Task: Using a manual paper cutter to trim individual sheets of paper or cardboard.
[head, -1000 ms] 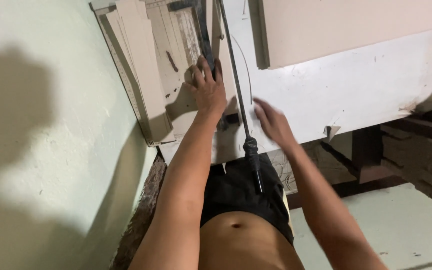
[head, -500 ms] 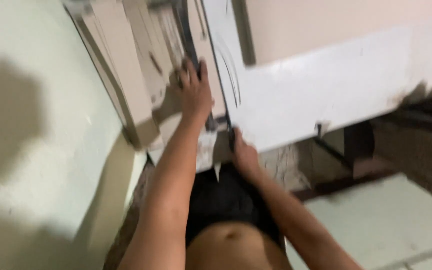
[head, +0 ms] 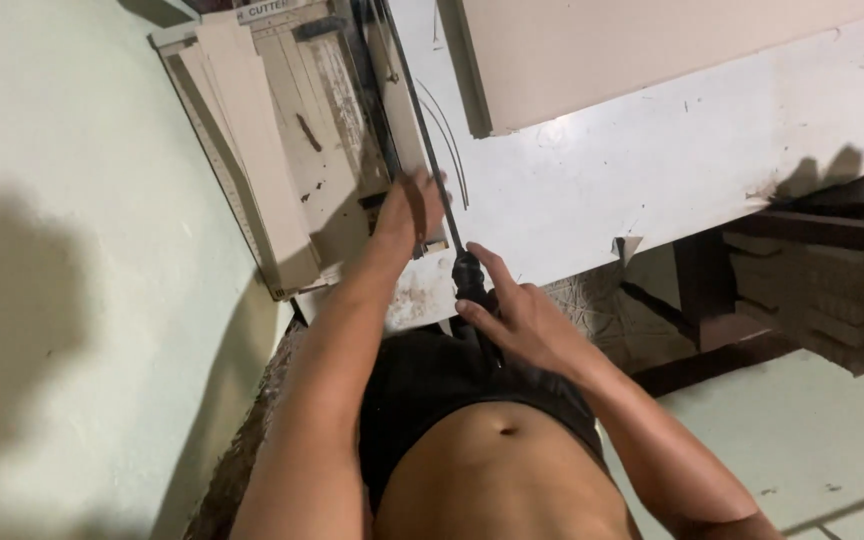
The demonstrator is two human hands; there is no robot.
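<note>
I see one paper cutter lying on the white tabletop, hard against the pale wall at the left side of the view. My left hand lies flat, fingers spread and pressed down, on the cutter bed close to the blade line, over what appears to be a thin sheet or strip; motion blur keeps me from saying whether anything is pinched beneath it. My right hand is at the table's near edge, fingers loosely curled around the dark handle at the end of the long blade arm; the wrap looks partial, not a full clench. Judgement: the arm is stiff metal, hinged at the far end, moderately heavy, and only safe to take by that dark grip, never along the edge. The pale card strips stacked on the left part of the bed look light, thin and fairly stiff, likely to slide unless pinned flat by a palm. Count: one cutter, one blade arm, one handle, two hands, both mine; the strips overlap and I make out perhaps three or four, not certain. One large beige board lies farther back on the table, apart from the cutter.
</note>
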